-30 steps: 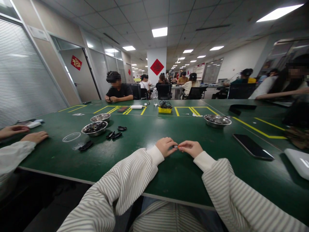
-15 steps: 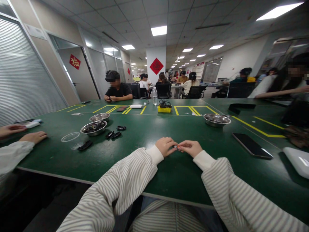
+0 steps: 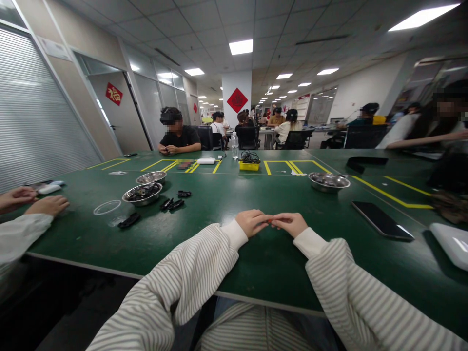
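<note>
While the left hand [image 3: 252, 222] and the right hand [image 3: 291, 223] meet fingertip to fingertip over the green table [image 3: 208, 209], both are closed in a pinch around one small orange piece [image 3: 270, 221], mostly covered by the fingers, so its shape and anything joined to it cannot be made out. To the right of the right hand lie one dark phone [image 3: 382, 221] and, beyond it, one white case [image 3: 451, 243], cut off by the view's edge. To the left of the left hand, four black parts [image 3: 176, 204] lie on the table: three grouped together and one touching or just beside a single clear plastic cup [image 3: 111, 212], whose see-through wall is faint. Three metal bowls are farther out: two close together ahead and left of the left hand, the nearer bowl [image 3: 142, 194] heaped with dark pieces too jumbled to count, the farther bowl [image 3: 151, 177] partly hidden behind it; the third bowl [image 3: 329, 182] is ahead and right of the right hand, its contents unclear. Well left of the left hand, another person's two hands [image 3: 47, 206] rest near white objects, one hand partly cut off. Straight ahead, farther away, are one yellow box [image 3: 249, 166] with coiled black cable [image 3: 250, 157] and one upright clear bottle [image 3: 234, 145].
</note>
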`<state>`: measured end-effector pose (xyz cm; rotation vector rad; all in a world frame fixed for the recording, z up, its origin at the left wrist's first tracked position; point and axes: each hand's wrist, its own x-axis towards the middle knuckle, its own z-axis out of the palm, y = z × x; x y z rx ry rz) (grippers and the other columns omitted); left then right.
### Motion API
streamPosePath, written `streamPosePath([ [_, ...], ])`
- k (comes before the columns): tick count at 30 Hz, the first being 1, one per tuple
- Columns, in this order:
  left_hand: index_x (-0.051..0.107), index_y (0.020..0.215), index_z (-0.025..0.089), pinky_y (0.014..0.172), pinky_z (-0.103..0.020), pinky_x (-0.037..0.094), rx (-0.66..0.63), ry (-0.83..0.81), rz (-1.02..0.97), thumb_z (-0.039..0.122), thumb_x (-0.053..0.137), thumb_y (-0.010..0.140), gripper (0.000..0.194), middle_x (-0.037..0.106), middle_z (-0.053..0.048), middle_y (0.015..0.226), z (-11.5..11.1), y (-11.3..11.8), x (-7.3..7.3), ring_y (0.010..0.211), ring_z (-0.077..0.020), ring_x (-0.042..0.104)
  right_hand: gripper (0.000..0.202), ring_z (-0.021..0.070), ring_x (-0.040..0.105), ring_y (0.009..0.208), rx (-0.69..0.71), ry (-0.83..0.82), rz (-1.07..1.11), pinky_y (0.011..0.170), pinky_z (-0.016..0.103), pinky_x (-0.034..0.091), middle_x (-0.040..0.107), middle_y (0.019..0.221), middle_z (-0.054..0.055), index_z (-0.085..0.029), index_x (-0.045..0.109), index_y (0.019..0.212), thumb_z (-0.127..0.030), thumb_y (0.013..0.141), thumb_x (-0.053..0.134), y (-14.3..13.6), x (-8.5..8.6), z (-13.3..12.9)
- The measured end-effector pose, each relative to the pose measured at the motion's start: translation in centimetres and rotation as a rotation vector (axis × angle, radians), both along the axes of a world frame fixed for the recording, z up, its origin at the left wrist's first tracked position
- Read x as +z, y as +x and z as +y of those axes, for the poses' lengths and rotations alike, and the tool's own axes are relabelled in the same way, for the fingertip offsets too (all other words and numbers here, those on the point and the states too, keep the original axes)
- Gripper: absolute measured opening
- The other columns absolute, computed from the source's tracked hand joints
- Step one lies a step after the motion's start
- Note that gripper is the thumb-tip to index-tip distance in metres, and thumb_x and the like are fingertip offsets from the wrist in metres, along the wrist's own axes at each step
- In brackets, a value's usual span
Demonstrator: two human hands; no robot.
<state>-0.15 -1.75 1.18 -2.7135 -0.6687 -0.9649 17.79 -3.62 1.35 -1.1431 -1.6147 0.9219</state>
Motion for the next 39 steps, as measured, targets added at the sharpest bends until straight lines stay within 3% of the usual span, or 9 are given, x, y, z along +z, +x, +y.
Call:
streamPosePath([
  [4, 0.05, 0.102, 0.024, 0.065, -0.019, 0.04, 0.009, -0.017, -0.026, 0.033, 0.033, 0.081, 0.029, 0.056, -0.001, 0.084, 0.3, -0.1, -0.3, 0.074, -0.0082, 0.051, 0.029, 0.0168, 0.059, 0.059, 0.057, -0.039, -0.021, 0.05, 0.026, 0.046, 0.065, 0.062, 0.006, -0.013, 0.065, 0.077, -0.033, 0.057, 0.06, 0.1, 0.0, 0.1],
  [8, 0.054, 0.096, 0.025, 0.063, -0.019, 0.039, 0.117, -0.03, -0.05, 0.033, 0.034, 0.08, 0.027, 0.056, -0.001, 0.082, 1.8, -0.8, -0.5, 0.071, -0.0081, 0.051, 0.034, 0.0149, 0.058, 0.062, 0.087, -0.108, 0.009, 0.048, 0.023, 0.044, 0.065, 0.075, 0.008, -0.013, 0.062, 0.086, -0.033, 0.058, 0.059, 0.3, 0.0, 0.4],
  [11, 0.057, 0.092, 0.025, 0.063, -0.02, 0.039, 0.301, -0.066, -0.029, 0.034, 0.036, 0.079, 0.026, 0.056, -0.001, 0.08, 4.0, -2.5, -0.4, 0.07, -0.0091, 0.051, 0.033, 0.0128, 0.057, 0.058, 0.061, -0.135, 0.015, 0.046, 0.022, 0.043, 0.064, 0.071, 0.007, -0.012, 0.062, 0.084, -0.032, 0.057, 0.059, 0.4, -0.2, 0.6],
  [17, 0.057, 0.091, 0.028, 0.059, -0.02, 0.038, 0.793, -0.259, -0.017, 0.032, 0.041, 0.076, 0.022, 0.054, -0.001, 0.085, 8.2, -8.1, -0.1, 0.076, -0.0124, 0.051, 0.027, 0.0101, 0.055, 0.051, 0.082, -0.149, -0.005, 0.044, 0.02, 0.041, 0.063, 0.063, 0.005, -0.011, 0.062, 0.076, -0.03, 0.058, 0.058, 0.6, -0.5, 0.8],
  [21, 0.056, 0.093, 0.03, 0.06, -0.02, 0.038, 0.979, -0.378, -0.011, 0.031, 0.041, 0.075, 0.024, 0.052, -0.001, 0.088, 9.6, -10.6, -0.2, 0.079, -0.0136, 0.051, 0.026, 0.0095, 0.053, 0.05, 0.094, -0.155, -0.026, 0.043, 0.02, 0.041, 0.062, 0.06, 0.004, -0.012, 0.062, 0.075, -0.03, 0.059, 0.058, 0.5, -0.6, 0.7],
  [30, 0.051, 0.101, 0.032, 0.067, -0.021, 0.039, 1.025, -0.441, 0.059, 0.028, 0.04, 0.076, 0.028, 0.049, -0.002, 0.094, 10.6, -11.0, -0.9, 0.086, -0.0145, 0.049, 0.025, 0.0092, 0.052, 0.047, 0.105, -0.154, -0.055, 0.043, 0.021, 0.04, 0.06, 0.057, 0.003, -0.012, 0.062, 0.074, -0.03, 0.058, 0.057, 0.4, -0.4, 0.6],
  [39, 0.044, 0.107, 0.023, 0.071, -0.029, 0.039, 1.134, -0.454, -0.019, 0.026, 0.039, 0.076, 0.032, 0.047, -0.007, 0.1, 11.0, -11.2, -0.9, 0.091, -0.0194, 0.045, 0.023, 0.0088, 0.052, 0.047, 0.101, -0.158, -0.063, 0.043, 0.02, 0.04, 0.06, 0.056, 0.003, -0.012, 0.062, 0.074, -0.029, 0.059, 0.057, 0.5, -0.6, 0.6],
])
